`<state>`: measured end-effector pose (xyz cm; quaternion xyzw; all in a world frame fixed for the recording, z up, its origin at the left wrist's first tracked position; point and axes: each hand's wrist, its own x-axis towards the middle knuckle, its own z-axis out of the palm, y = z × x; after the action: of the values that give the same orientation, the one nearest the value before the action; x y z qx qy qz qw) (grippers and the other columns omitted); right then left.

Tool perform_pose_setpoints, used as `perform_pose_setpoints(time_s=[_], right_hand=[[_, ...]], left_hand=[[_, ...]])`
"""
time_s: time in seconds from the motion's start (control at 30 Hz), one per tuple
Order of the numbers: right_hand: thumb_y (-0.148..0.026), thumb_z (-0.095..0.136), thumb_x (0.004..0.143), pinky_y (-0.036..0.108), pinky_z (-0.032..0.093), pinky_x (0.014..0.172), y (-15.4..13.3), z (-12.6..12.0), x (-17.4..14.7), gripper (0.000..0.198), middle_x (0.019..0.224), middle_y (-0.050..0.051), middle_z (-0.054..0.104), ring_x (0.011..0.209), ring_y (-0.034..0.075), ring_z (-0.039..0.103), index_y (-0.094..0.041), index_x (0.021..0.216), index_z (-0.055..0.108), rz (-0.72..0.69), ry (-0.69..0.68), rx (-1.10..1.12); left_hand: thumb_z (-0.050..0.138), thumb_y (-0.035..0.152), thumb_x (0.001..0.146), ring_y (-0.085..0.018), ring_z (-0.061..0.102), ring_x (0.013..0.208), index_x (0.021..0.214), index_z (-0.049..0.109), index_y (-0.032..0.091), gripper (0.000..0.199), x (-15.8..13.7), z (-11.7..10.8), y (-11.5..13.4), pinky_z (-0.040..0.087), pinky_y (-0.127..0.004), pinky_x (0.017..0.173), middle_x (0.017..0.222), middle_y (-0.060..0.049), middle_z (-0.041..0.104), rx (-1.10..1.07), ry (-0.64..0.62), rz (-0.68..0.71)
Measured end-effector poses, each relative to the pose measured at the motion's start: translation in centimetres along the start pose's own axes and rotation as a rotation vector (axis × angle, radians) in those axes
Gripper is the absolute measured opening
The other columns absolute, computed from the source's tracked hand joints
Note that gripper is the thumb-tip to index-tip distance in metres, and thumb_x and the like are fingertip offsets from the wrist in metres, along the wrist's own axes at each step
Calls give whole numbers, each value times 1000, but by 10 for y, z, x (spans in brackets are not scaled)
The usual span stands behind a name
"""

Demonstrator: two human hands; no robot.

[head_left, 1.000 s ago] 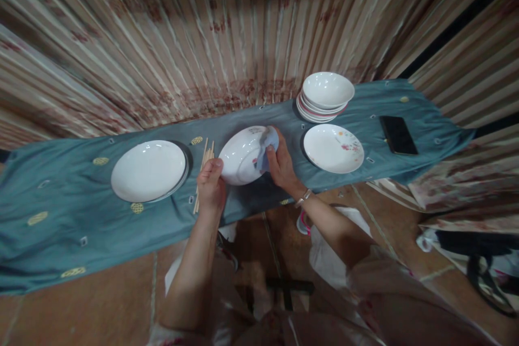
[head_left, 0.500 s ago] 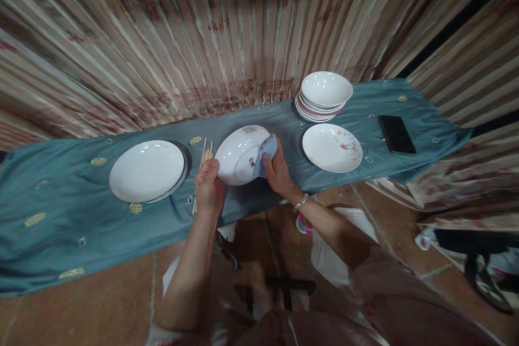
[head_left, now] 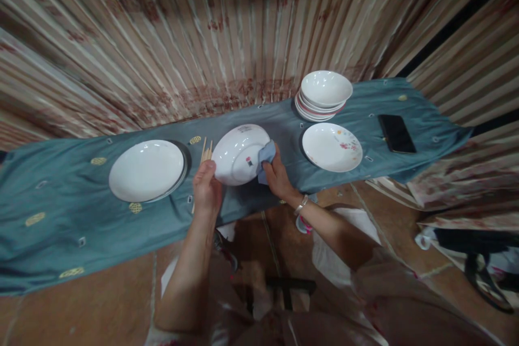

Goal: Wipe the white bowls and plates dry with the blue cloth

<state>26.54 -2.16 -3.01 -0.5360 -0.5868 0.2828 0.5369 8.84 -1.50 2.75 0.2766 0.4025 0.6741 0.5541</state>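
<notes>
Tilted above the table, a white plate (head_left: 237, 154) shows its underside, with a foot ring and a small printed mark. My left hand (head_left: 207, 189) grips its left edge, thumb on the near face. At the opposite rim my right hand (head_left: 279, 175) is closed around a blue-grey cloth (head_left: 265, 157) pressed against the plate's edge. Several wooden chopsticks (head_left: 206, 151) lie on the table just behind my left hand, which partly hides them.
A teal tablecloth (head_left: 93, 221) covers the long table. Stacked white plates (head_left: 146, 170) stand at left. Toward the right are a flower-patterned plate (head_left: 332, 147), a stack of bowls (head_left: 324, 92) and a black phone (head_left: 396, 133). A pleated curtain (head_left: 243, 27) hangs close behind.
My right hand and the cloth have shifted slightly down along the plate's right rim. The plate has turned a little and moved slightly left with my left hand.
</notes>
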Motion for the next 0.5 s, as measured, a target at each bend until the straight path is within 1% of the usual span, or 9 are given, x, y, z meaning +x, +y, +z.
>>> perform_pose_setpoints(time_s=[0.13, 0.23, 0.33, 0.5], right_hand=[[-32, 42, 88, 46, 43, 116, 1, -4, 10, 59, 141, 16, 60, 131, 24, 57, -14, 145, 40, -18, 25, -23], [-28, 42, 86, 45, 45, 114, 2, -7, 18, 58, 142, 15, 60, 128, 23, 59, -15, 142, 44, -45, 47, -31], [-25, 43, 85, 47, 47, 113, 1, -12, 26, 59, 142, 16, 60, 127, 24, 60, -14, 143, 44, -65, 78, -51], [-23, 45, 85, 49, 44, 116, -4, -21, 35, 63, 145, 18, 58, 131, 27, 58, -10, 146, 41, -109, 79, -106]], left_hand=[[94, 42, 52, -12, 60, 65, 61, 60, 17, 42, -1, -1, 1, 49, -25, 70, 70, 0, 67, -11, -31, -25], [93, 39, 54, -12, 61, 69, 68, 65, 17, 38, -1, -3, -1, 47, -25, 72, 74, 0, 68, -12, -43, -45], [91, 33, 55, -12, 61, 71, 76, 70, 17, 34, -1, -7, -5, 46, -24, 73, 75, 1, 69, -25, -29, -59], [88, 28, 55, -13, 61, 68, 74, 72, 17, 27, -1, -11, -10, 46, -25, 70, 72, 0, 69, -24, -43, -94]])
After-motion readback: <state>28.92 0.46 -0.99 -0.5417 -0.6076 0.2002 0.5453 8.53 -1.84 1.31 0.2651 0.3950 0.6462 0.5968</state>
